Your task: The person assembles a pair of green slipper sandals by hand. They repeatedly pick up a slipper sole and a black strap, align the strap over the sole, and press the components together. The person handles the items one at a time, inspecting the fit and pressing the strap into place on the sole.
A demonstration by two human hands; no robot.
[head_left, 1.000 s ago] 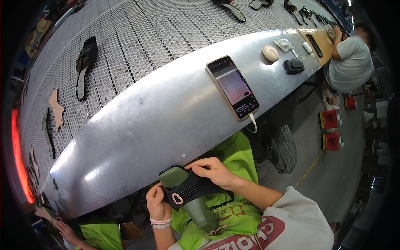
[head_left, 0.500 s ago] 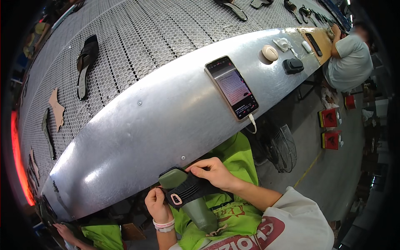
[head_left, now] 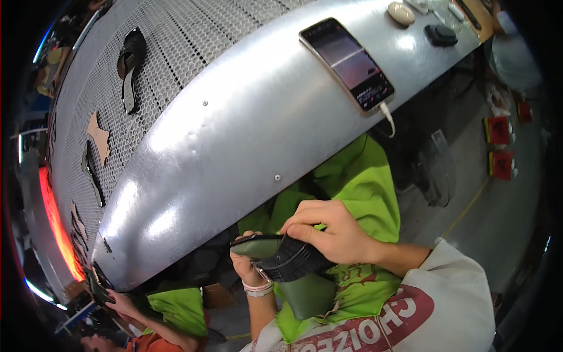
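Tilted since the earlier frame: the green last (head_left: pixel 308 298), now more edge-on above the lime apron (head_left: pixel 370 182). Left hand (head_left: pixel 245 267) curls round its toe end; right hand (head_left: pixel 331 230) pinches the black strap (head_left: pixel 292 263). Strap already spans the last; whether its edge is fixed, cannot tell. Metal table's (head_left: pixel 234 146) rim close ahead; phone (head_left: pixel 347 63) well apart, leaving elbow room.

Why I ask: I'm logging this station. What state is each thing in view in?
Green shoe form: held, tilted
Black upper: wrapped across the form
Left hand: gripping near the toe
Right hand: pinching the upper's edge
Phone: face-up, screen lit
White cable: plugged into phone
Black sandal: lying on mesh belt
Fan: blurred, running or not unclear
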